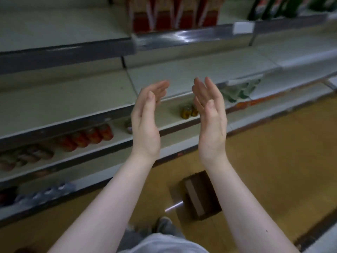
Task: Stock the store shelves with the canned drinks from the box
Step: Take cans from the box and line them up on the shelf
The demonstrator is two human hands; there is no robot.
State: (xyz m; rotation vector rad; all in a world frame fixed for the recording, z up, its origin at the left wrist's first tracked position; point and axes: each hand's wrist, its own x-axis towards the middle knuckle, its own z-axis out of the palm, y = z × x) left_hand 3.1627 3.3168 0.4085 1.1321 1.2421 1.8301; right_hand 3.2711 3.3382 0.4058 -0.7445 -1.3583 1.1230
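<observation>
Left hand [145,123] and right hand [210,115], grip released, hover before shelves [73,99]; box [199,196] sits on floor [264,152].

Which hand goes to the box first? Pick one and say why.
Right, probably. Both the left hand and right hand are raised, open and empty, but the box on the floor lies just beside the right forearm, farther from the left one.

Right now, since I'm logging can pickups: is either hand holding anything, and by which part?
Nothing is held: the left hand and the right hand are both open, palms facing each other.
</observation>
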